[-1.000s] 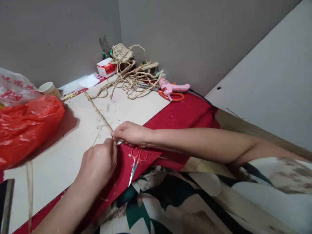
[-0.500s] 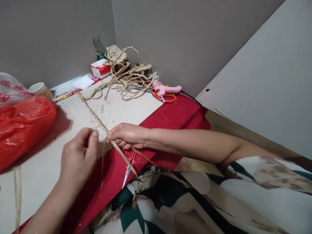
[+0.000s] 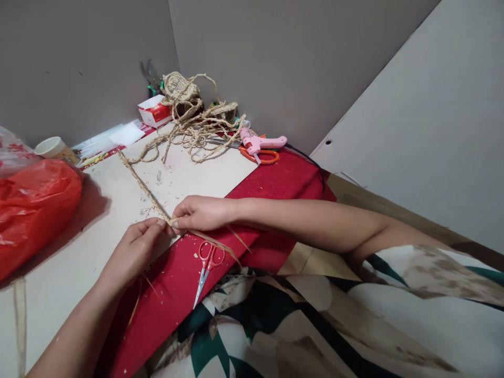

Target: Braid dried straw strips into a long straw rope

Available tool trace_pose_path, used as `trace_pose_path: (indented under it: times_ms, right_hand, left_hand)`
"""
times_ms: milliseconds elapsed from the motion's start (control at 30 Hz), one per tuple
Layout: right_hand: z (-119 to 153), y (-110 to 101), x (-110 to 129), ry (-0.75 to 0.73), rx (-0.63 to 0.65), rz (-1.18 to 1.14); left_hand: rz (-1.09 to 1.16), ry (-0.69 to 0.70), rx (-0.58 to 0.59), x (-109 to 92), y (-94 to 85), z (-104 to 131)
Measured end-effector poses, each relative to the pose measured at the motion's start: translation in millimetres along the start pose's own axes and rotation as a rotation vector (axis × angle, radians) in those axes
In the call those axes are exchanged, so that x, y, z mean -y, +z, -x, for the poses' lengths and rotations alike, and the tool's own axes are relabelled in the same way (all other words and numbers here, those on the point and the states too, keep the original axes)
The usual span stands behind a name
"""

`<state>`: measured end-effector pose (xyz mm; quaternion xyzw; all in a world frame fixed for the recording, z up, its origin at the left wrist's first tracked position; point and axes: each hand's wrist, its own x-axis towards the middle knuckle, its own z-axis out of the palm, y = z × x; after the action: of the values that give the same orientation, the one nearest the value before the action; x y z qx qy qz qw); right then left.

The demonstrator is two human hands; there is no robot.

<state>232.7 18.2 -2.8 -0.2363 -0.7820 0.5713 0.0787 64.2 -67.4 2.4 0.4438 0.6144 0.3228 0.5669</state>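
A braided straw cord (image 3: 145,188) runs across the white board down to my two hands. At its lower end my right hand (image 3: 201,212) pinches the cord, and loose flat strands (image 3: 214,241) trail from it toward my lap. Touching the same end from the left, my left hand (image 3: 142,241) is closed, thumb against fingers, with thin strands hanging below it. Small red-handled scissors (image 3: 207,265) lie on the red cloth just below my hands, blades toward my lap.
A heap of braided cord (image 3: 197,121) lies at the back by a red and white box (image 3: 155,111). Near it are a pink glue gun (image 3: 262,142) and orange-handled scissors (image 3: 271,156). A red plastic bag (image 3: 37,210) and paper cup (image 3: 57,149) are at left.
My left hand has moved right and closed on strands at the cord's end. The long strand below my right hand has swung up and right, uncovering the small scissors. The view has shifted slightly.
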Motion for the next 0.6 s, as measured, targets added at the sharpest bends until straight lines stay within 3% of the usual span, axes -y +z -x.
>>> trace_pose_path:
  times_ms: [100, 200, 400, 500, 600]
  right_hand:
    - [3.0, 0.9, 6.3, -0.045, -0.074, 0.371]
    - [8.5, 0.5, 13.1, -0.035, -0.095, 0.537]
    - [24.8, -2.9, 28.9, -0.037, -0.081, 0.540]
    - [30.6, 9.6, 32.8, -0.051, -0.049, 0.496]
    - [33.6, 30.0, 28.4, -0.023, -0.090, 0.640]
  left_hand:
    - [0.088, -0.024, 0.049, 2.9, 0.9, -3.4]
    - [0.114, -0.040, 0.024, 3.2, 3.3, -4.2]
    - [0.089, -0.013, -0.057, 2.6, 7.1, -2.4]
    - [0.139, -0.009, -0.088, 1.6, 9.7, -1.2]
    - [0.220, -0.022, -0.063, 1.5, 11.5, 0.5]
